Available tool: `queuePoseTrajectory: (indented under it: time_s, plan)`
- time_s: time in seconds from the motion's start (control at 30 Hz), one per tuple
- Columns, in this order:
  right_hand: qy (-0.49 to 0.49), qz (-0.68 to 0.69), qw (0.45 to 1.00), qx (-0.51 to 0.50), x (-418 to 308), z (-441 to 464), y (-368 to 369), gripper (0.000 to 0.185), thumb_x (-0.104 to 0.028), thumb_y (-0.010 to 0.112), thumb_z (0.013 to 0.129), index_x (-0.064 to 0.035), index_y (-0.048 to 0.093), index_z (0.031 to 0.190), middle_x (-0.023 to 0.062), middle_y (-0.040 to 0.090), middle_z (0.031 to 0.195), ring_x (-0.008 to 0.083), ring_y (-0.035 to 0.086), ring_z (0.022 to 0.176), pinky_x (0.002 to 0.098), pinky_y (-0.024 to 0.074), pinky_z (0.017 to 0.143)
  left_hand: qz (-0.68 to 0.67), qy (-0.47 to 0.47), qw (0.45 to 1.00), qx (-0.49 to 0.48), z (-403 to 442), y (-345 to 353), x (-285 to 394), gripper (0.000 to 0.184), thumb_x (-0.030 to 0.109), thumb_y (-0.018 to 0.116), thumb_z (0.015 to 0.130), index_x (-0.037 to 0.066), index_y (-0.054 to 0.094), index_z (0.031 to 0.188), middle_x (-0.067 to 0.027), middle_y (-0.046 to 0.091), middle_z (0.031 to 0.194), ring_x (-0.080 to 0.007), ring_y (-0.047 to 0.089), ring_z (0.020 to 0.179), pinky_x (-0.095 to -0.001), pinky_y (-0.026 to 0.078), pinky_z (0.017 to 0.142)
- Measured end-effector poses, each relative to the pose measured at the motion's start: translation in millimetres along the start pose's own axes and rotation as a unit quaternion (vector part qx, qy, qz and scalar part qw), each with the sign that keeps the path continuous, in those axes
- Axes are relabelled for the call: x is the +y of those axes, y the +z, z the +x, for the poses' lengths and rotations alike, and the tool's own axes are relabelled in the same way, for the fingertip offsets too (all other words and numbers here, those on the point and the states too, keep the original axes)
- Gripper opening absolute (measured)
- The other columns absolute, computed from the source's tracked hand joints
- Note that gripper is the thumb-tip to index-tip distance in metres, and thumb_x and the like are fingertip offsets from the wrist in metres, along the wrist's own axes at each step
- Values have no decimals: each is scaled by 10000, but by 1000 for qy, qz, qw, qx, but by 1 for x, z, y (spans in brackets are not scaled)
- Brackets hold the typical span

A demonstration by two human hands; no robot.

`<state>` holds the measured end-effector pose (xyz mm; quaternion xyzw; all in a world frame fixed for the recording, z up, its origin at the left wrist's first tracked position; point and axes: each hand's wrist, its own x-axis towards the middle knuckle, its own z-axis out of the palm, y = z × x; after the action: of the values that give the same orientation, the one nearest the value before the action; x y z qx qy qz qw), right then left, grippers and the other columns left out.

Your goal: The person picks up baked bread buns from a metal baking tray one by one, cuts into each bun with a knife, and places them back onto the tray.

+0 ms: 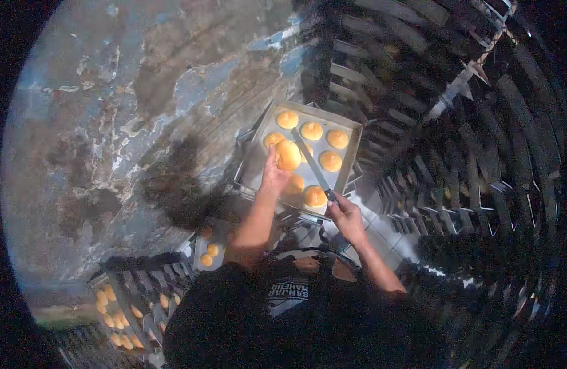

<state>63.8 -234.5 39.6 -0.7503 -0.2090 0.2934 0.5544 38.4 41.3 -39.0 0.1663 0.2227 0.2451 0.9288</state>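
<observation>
My left hand (275,176) is closed around a round golden bun (288,155), lifted above a metal baking tray (352,138). In my right hand (345,216) is the dark handle of a long knife (314,166). Its blade slants up and left across the tray, with the tip near the top-left buns and close to the held bun. Whether blade and bun touch, I cannot tell. Several more buns, such as the top-right bun (337,138), sit on the tray, and some are partly hidden by my left hand and the blade.
A weathered wall (111,135) with peeling paint is on the left. Dark racks (480,160) with many slats fill the right. At lower left are a smaller tray with buns (211,253) and a rack holding trays of elongated buns (113,310). Light floor tiles (382,237) show at lower right.
</observation>
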Motion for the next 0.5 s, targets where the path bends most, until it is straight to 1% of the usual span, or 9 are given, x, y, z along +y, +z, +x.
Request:
queuePoseTrajectory:
  time_s: [0.07,0.13,0.17,0.23,0.27,0.3,0.37,0.43,0.5]
  plan:
    - [-8,37,999,0,5,-3,-4,387,-212,632,947,-47,619,1297,81,676,774,111,609,713,299,507,666,7,10,1000,-3,-2,10,-1,493,501,609,941,137,594,1273,-43,660,1211,-216,617,1143,-434,480,1002]
    - [-37,-9,999,0,1,-9,-11,435,-242,622,967,8,586,1321,7,634,766,85,536,676,269,467,641,12,15,1000,-3,-5,20,-3,471,495,605,947,139,605,1255,-36,669,1191,-204,628,1122,-424,495,981]
    - [-38,-8,999,0,5,-11,-13,435,-242,622,967,8,586,1321,7,634,766,85,536,676,269,467,641,18,14,1000,-16,-7,24,-4,458,491,606,948,135,617,1236,-29,680,1163,-204,642,1090,-413,511,956]
    - [-87,-96,991,41,5,-14,-18,406,-242,626,954,-60,608,1316,129,705,825,138,663,770,318,524,711,25,12,999,-28,-8,26,-8,446,487,607,949,131,629,1216,-22,690,1134,-204,656,1059,-402,526,930]
    - [-87,-95,991,41,4,-13,-23,406,-242,626,954,-60,608,1316,129,705,825,138,663,770,318,524,711,54,-13,997,-44,-8,27,-13,425,469,607,954,124,635,1201,-19,696,1116,-203,664,1034,-394,535,911]
    - [-56,-91,994,22,-13,-14,-28,408,-237,624,955,-42,604,1312,149,715,848,160,685,797,323,530,721,84,-40,994,-58,-10,27,-19,404,451,606,959,118,642,1185,-17,702,1097,-201,672,1009,-385,544,891]
    - [-19,-83,996,5,-29,-6,-31,410,-233,622,955,-24,600,1308,169,724,872,182,708,824,327,537,732,99,-22,993,-63,-11,31,-39,399,440,607,960,109,642,1179,-25,700,1100,-204,671,1007,-388,543,891]
    - [-58,-85,994,19,-34,6,-32,409,-219,615,958,25,594,1285,189,729,889,217,723,847,339,544,741,115,-3,991,-69,-14,33,-45,393,430,608,961,100,641,1172,-32,699,1102,-206,671,1004,-390,542,892]
    - [-83,-96,992,26,-16,-2,-34,410,-220,611,962,30,592,1286,196,727,889,212,721,835,339,544,740,49,-39,997,-44,-14,38,-34,372,401,618,956,99,641,1172,-45,698,1093,-208,671,997,-402,543,893]
